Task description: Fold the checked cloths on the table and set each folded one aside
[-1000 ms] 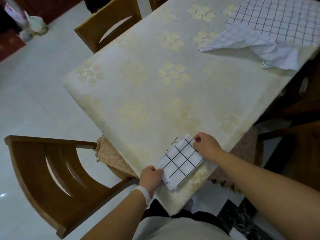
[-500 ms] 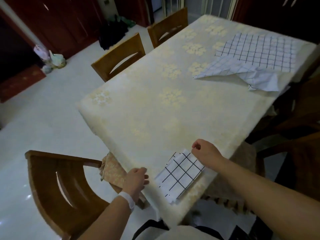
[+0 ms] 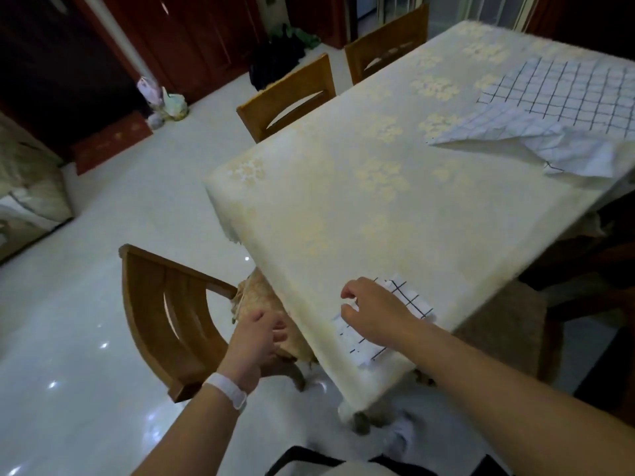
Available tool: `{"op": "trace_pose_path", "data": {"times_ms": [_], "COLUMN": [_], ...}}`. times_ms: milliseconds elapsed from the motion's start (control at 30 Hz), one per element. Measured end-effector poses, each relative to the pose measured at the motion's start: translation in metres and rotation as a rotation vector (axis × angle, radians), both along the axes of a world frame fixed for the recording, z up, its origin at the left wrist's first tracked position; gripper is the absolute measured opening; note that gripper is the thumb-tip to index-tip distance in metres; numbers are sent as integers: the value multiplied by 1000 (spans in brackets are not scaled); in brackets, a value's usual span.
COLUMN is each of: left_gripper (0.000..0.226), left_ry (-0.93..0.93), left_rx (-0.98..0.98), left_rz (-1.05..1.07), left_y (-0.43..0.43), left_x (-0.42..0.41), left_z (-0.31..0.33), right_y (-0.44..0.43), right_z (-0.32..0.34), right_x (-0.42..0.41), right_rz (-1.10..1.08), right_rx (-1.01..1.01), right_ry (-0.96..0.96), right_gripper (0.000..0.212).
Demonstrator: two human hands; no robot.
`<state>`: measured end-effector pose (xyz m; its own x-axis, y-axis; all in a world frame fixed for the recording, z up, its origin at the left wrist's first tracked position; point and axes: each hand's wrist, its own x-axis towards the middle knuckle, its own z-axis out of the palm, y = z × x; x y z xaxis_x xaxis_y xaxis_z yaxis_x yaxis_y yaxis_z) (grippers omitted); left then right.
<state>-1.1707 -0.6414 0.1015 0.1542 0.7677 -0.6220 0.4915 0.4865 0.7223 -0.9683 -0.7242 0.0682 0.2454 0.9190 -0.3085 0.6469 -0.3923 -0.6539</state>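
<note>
A small folded checked cloth [image 3: 409, 298] lies at the near corner of the table [image 3: 343, 214]. My right hand [image 3: 374, 310] hovers over it with fingers loosely curled, covering its middle; I cannot tell whether it touches. My left hand [image 3: 256, 341] hangs off the table's left edge above the chair seat, fingers relaxed and holding nothing. A large unfolded checked cloth [image 3: 563, 97] lies spread at the table's far right, one crumpled corner [image 3: 580, 156] near the right edge.
A wooden chair [image 3: 165, 314] stands left of the near corner with a patterned cushion [image 3: 254, 293]. Two more chairs [image 3: 292, 97] line the far left side of the table. White tile floor surrounds the table; dark cabinets stand beyond.
Both hands let go of the folded cloth. My left hand moved left off the table over the chair. My right hand slid over the cloth. The view lifted.
</note>
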Motion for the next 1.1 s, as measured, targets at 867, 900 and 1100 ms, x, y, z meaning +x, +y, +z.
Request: {"op": "trace_pose_path", "data": {"times_ms": [867, 900, 1100], "left_gripper": [36, 38, 39], "left_ry": [375, 392, 373], "left_rx": [486, 500, 514], "left_rz": [-161, -158, -88], "left_y": [53, 54, 59], "left_x": [-445, -457, -500], "left_z": [22, 23, 22], "right_y": [105, 110, 140], "right_z": [74, 77, 86], "right_x": [-414, -425, -472], "right_rz": [412, 430, 529], "right_rx": [78, 91, 88], "right_ry": [-337, -344, -367], "right_gripper": [35, 36, 39]}}
